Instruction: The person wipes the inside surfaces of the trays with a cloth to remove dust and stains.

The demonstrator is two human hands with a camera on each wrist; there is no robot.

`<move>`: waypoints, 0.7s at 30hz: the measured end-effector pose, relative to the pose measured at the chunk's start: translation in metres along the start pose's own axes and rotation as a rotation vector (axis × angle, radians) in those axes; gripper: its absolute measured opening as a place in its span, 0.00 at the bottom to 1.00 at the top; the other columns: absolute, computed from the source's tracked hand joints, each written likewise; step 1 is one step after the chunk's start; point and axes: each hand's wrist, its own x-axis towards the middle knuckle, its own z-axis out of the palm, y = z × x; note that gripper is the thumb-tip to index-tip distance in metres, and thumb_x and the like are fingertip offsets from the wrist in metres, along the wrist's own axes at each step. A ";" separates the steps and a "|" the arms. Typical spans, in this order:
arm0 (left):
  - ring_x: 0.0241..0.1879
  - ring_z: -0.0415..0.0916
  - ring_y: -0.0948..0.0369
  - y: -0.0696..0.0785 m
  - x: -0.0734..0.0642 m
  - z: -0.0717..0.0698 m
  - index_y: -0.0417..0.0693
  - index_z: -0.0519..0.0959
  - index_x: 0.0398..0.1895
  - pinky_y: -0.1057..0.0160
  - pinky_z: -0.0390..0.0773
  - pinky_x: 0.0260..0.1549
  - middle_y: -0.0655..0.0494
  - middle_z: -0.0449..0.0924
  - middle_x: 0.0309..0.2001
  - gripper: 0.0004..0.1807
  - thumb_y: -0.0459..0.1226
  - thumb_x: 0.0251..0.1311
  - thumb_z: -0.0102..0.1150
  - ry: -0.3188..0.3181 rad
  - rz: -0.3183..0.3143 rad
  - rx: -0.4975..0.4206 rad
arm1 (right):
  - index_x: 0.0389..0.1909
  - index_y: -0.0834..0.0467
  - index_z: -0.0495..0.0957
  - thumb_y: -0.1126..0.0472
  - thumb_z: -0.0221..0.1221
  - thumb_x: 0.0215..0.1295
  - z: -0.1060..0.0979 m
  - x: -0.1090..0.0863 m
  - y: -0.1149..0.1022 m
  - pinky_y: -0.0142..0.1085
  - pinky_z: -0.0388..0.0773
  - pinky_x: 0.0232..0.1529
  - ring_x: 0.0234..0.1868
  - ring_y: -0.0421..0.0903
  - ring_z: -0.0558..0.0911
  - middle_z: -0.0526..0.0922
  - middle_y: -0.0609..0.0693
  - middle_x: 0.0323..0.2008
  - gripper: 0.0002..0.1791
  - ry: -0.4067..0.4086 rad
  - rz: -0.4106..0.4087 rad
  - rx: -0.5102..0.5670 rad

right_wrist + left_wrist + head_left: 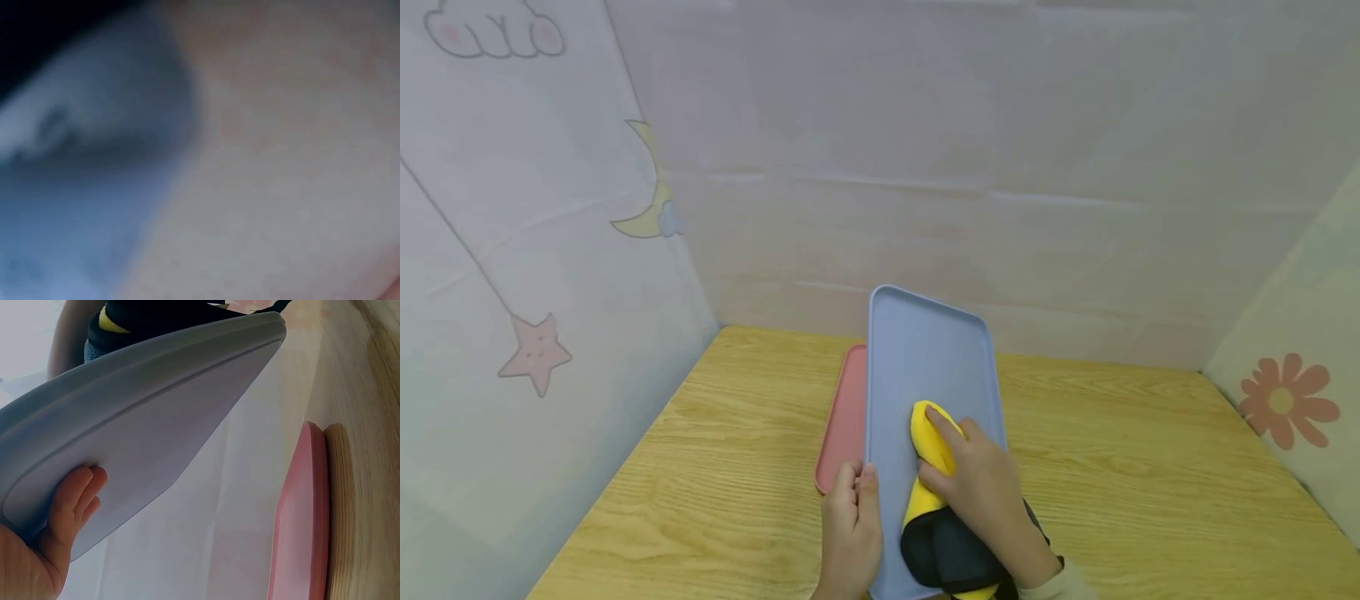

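Note:
A light blue rectangular tray [925, 350] is held up at a tilt, its inner face towards the head camera. My left hand [852, 525] grips its left edge; the left wrist view shows the fingers [75, 494] against the tray's underside [144, 437]. On the inner face, my right hand [981, 479] holds a bunched yellow and black cloth [932, 442] to the surface. The index finger lies along the yellow part, while the black part [951, 550] hangs below. Blur in the right wrist view hides the right fingers.
Behind the blue tray, partly covered by it, a pink tray [842, 417] lies on the wooden table [700, 483]. Pale printed fabric [925, 167] encloses the table at the back and both sides.

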 end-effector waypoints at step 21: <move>0.11 0.54 0.70 0.001 0.004 -0.001 0.39 0.65 0.26 0.72 0.58 0.10 0.63 0.55 0.14 0.11 0.34 0.67 0.38 -0.001 -0.119 -0.052 | 0.49 0.55 0.76 0.56 0.65 0.41 -0.007 -0.005 -0.038 0.25 0.55 0.11 0.13 0.33 0.54 0.69 0.47 0.25 0.28 -0.042 -0.125 0.151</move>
